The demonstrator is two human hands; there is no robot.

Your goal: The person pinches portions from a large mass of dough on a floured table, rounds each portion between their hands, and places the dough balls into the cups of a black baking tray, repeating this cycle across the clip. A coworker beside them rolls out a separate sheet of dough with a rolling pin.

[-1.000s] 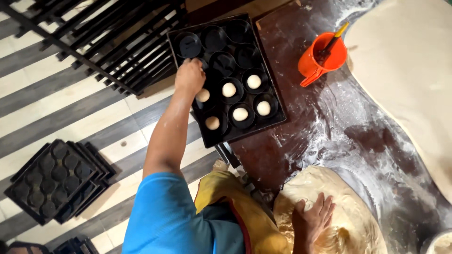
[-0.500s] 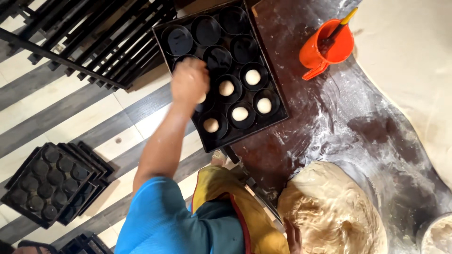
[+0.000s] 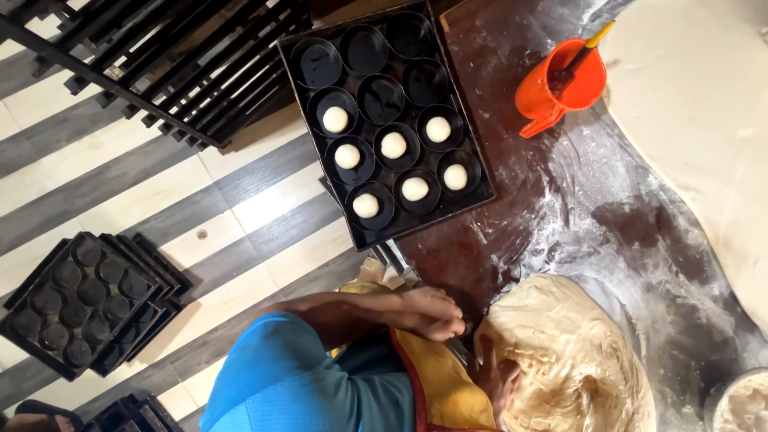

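Left hand (image 3: 428, 312) back from the baking tray (image 3: 472, 168) (seven dough balls (image 3: 394, 145) now), loosely curled, empty, at dough mound (image 3: 572, 360); right hand (image 3: 504, 376) pressed into it, grip unclear.

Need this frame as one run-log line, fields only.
left hand: at dough mound edge | right hand: on the mound | baking tray: seven dough balls | orange cup: upright on table

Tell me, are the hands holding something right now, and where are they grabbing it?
The left hand holds nothing that shows; it rests at the near edge of the big dough mound. The right hand presses into that mound's near side; a real grip cannot be told.
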